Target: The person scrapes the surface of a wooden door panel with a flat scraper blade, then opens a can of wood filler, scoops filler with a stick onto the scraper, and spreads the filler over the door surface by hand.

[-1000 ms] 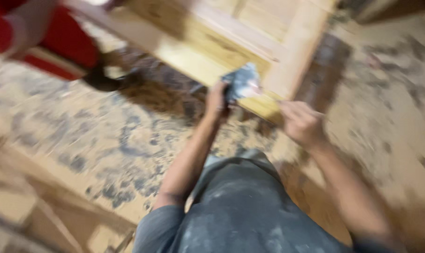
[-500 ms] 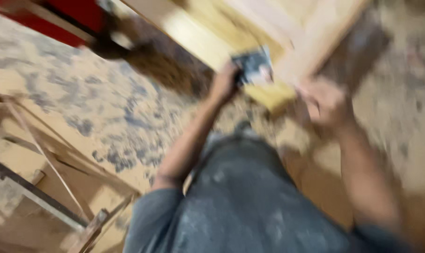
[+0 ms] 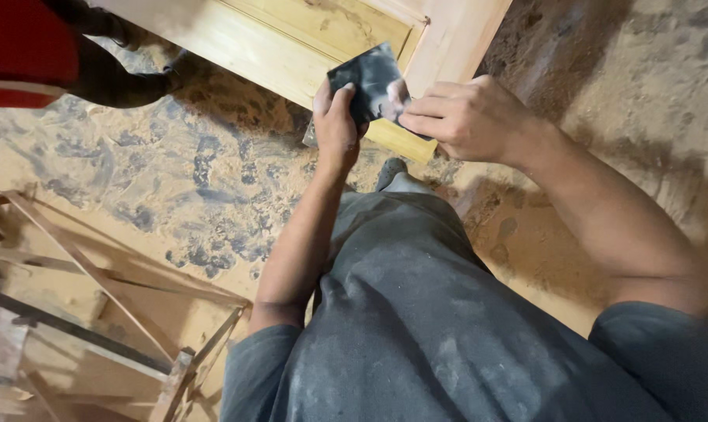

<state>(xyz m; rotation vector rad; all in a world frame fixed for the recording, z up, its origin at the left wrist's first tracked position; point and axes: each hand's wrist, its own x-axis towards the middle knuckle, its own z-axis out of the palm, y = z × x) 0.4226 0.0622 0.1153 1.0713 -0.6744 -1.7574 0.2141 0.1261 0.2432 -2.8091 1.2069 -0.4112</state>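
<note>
A dark sheet of sandpaper (image 3: 367, 78) is held up over the corner of a pale wooden panelled door (image 3: 291, 35) that lies flat in front of me. My left hand (image 3: 336, 125) grips the sheet's lower left edge with thumb and fingers. My right hand (image 3: 463, 117) pinches its right edge from the other side. Both hands hover just above the door's near corner. My dusty grey shirt fills the lower middle of the view.
Sawdust covers the floor (image 3: 174, 180) all around. A wooden frame with slanted braces (image 3: 96, 289) stands at the lower left. Another person in red with dark trousers (image 3: 49, 55) is at the upper left, beside the door.
The view has steadied and shifted. My right hand has come over to the sandpaper and now holds its right edge; before, only my left hand had it.
</note>
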